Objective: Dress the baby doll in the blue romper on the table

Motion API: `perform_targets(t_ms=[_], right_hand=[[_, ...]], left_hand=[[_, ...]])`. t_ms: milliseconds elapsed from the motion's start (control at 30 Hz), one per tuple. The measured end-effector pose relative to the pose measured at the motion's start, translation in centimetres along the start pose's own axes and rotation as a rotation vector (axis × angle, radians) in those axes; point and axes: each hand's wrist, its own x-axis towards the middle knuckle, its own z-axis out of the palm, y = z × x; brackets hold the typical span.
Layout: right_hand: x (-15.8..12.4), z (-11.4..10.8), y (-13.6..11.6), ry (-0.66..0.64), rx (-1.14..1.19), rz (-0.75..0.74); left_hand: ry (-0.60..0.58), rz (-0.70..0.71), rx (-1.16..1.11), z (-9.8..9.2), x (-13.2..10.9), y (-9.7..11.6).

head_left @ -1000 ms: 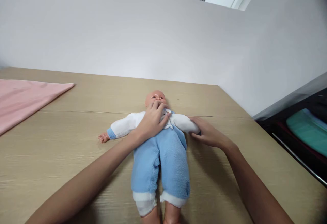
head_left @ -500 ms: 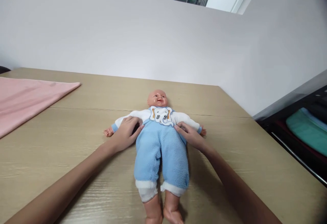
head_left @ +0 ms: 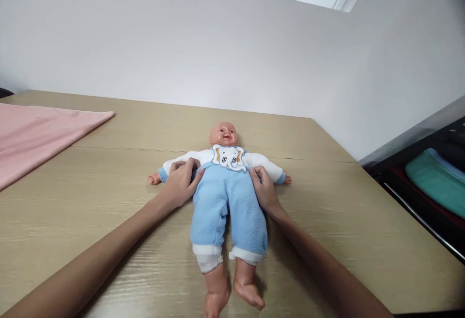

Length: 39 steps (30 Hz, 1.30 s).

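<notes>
A baby doll (head_left: 227, 197) lies face up on the wooden table, arms spread, its bare feet toward me. It wears a blue and white outfit with an elephant face on the chest. My left hand (head_left: 181, 177) grips the outfit at the doll's side under the arm, thumb on the blue cloth and fingers curled by the white sleeve. On the opposite side my right hand (head_left: 264, 187) pinches the blue cloth at the waist, just below the other sleeve.
A pink cloth (head_left: 43, 136) is spread on the table (head_left: 127, 129) at the left. Beyond the far edge stands a pale wall. To the right, below table level, green fabric (head_left: 436, 182) lies on something black.
My right hand has turned more upright and its fingers have drawn in at the doll's side. The doll's foot on the right now points outward. The view has tilted down slightly.
</notes>
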Motion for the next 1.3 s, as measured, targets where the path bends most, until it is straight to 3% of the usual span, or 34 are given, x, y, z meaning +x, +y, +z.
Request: perform_targets(t_ms=[200, 333, 400, 500, 633, 700, 833, 967, 1300], right_hand=[[-1.4, 0.0, -0.5, 0.154, -0.145, -0.045], [-5.5, -1.4, -3.4, 0.091, -0.275, -0.149], [-9.1, -2.3, -5.1, -0.024, -0.351, -0.209], [-14.9, -2.9, -6.9, -0.123, -0.452, -0.208], [-19.9, -2.4, -6.6, -0.193, -0.511, -0.253], [-21.0, -1.9, -5.7, -0.190, -0.534, -0.291], [-21.8, -1.7, -4.6, -0.096, -0.596, -0.330], [-22.4, -2.0, -4.3, -0.003, -0.661, -0.363], [-23.0, -1.9, -3.8, 0.092, -0.633, -0.434]], left_hand=[[0.027, -0.115, 0.125, -1.9, -0.7, 1.9], [0.089, -0.206, 0.033, -2.8, -5.2, 5.9], [0.109, -0.250, -0.065, -2.0, -9.0, 8.1], [0.142, -0.252, -0.141, 1.0, -15.1, 10.1], [0.156, -0.169, -0.284, 4.6, -20.3, 9.7], [0.126, -0.155, -0.323, 4.6, -21.0, 8.9], [0.050, -0.160, -0.260, 1.9, -20.5, 8.4], [0.094, -0.182, -0.211, -0.1, -20.2, 8.6], [0.214, -0.045, -0.108, 0.1, -19.8, 7.8]])
